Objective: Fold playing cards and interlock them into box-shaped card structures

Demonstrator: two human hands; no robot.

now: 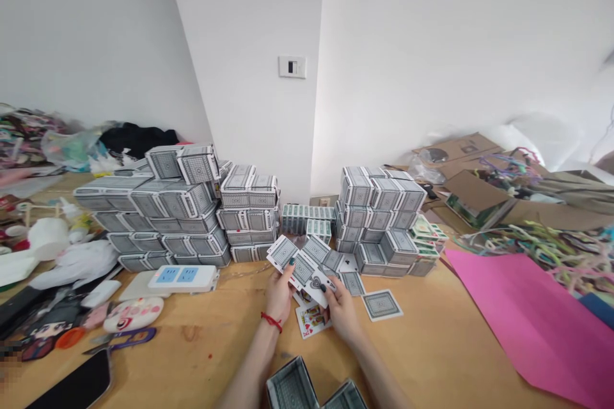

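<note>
My left hand point(279, 297), with a red string bracelet at the wrist, is closed on a few grey-backed playing cards point(283, 249), its thumb on top. My right hand point(341, 310) pinches a face-up card with a large spade point(314, 291) at its right end; this card overlaps those in the left hand. Just below lies a king of hearts point(309, 327), partly hidden by the right fingers. Other loose cards lie behind the hands, and a face-down card point(382, 305) rests to the right. Close to my body are blocks folded from cards point(293, 388), cut off by the lower edge.
Stacked card blocks stand at left point(173, 198), centre point(249, 201) and right point(378, 204). A white power strip point(183, 277), scissors point(129, 339) and a phone point(71, 386) lie left. Pink paper point(532, 326) and an open cardboard box point(484, 195) are right.
</note>
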